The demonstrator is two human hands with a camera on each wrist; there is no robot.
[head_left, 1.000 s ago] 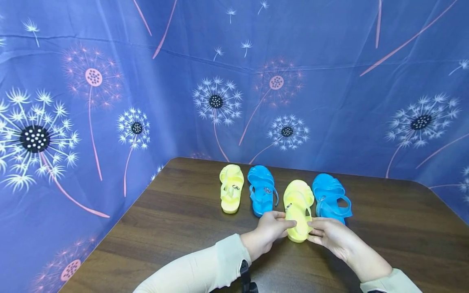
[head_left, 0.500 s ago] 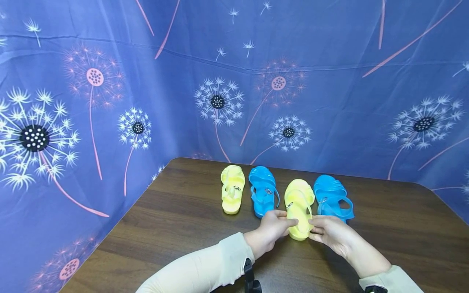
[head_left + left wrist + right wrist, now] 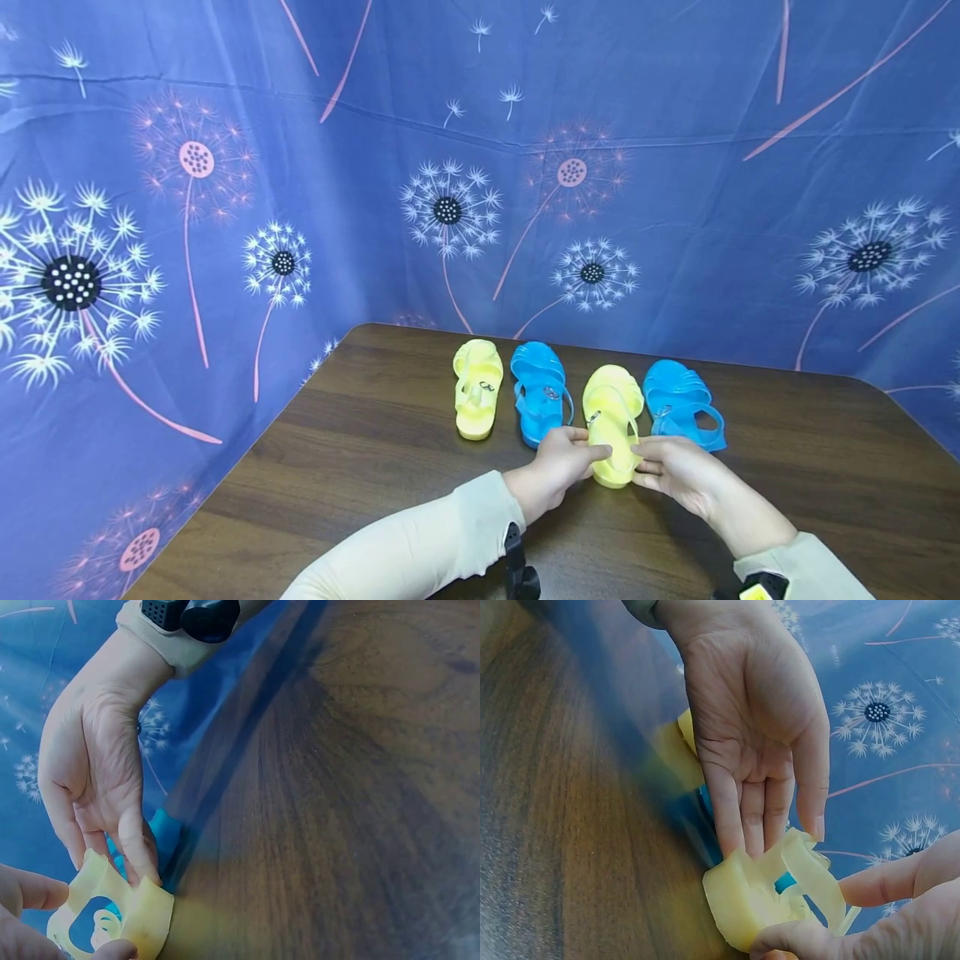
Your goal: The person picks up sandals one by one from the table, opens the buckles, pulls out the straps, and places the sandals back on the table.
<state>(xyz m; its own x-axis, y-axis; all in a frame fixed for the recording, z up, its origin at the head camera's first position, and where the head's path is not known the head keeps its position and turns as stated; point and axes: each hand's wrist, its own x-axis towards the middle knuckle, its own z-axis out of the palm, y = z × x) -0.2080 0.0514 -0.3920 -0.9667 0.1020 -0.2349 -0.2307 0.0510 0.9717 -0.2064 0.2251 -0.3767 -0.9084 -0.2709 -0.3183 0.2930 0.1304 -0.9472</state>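
Observation:
A yellow jelly sandal (image 3: 609, 385) lies toe-away on the brown table between two blue sandals. My left hand (image 3: 557, 468) pinches its heel from the left, thumb over the edge. From the right, my right hand (image 3: 686, 479) pinches the opposite heel edge, thumb and fingers on the side. Both wrist views show the sandal's heel (image 3: 731, 900) between the hands; most of its toe is out of sight there. Close by on the right is a blue sandal (image 3: 671, 383), its heel partly hidden by my right hand. Another blue sandal (image 3: 536, 375) stands left, just beyond my left fingers.
A second yellow sandal (image 3: 476, 392) sits at the left end of the row. The wooden table (image 3: 360, 417) has a rounded far edge, with a blue dandelion-print cloth (image 3: 480, 125) hanging behind it and along its left side.
Both hands have slid the held yellow sandal slightly away from me, closer in line with the others. The grip looks the same, and the head view has shifted a little.

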